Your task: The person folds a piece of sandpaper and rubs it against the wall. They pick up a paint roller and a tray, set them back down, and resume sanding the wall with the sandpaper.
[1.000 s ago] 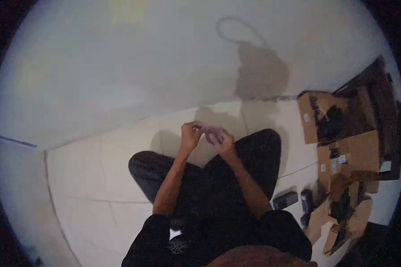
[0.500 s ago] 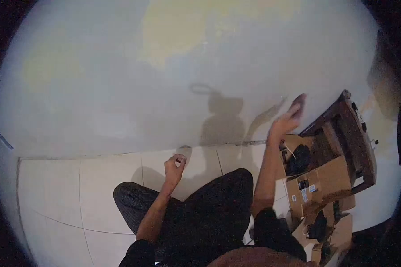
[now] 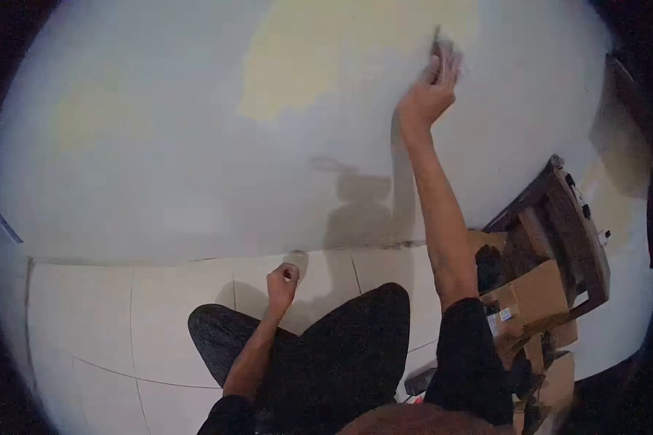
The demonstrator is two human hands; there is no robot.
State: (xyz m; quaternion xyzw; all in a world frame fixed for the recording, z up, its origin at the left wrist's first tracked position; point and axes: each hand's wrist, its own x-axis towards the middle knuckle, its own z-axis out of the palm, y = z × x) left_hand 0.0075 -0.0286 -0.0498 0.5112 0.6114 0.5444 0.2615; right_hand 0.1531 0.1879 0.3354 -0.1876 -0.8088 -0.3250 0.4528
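Observation:
My right hand (image 3: 429, 94) is raised against the painted wall (image 3: 268, 174), beside the right part of a pale yellow patch (image 3: 290, 72). Its fingers hold a thin, dark, flat piece (image 3: 440, 45), smeared by motion, whose kind I cannot make out. Lower down, my left hand (image 3: 281, 284) hovers in front of my bent knee, over the tiled floor (image 3: 174, 312). Its fingers curl round toward the thumb in a loop, and nothing shows inside them.
A dark wooden piece of furniture (image 3: 591, 254) leans at the right by the wall. Open cardboard boxes (image 3: 537, 293) with dark items stand in front of it, close to my right arm. My crossed legs (image 3: 326, 355) are on the floor.
My right hand has risen up the wall and slightly left, carrying the dark piece from beside the furniture to the yellow patch. My left hand has hardly moved.

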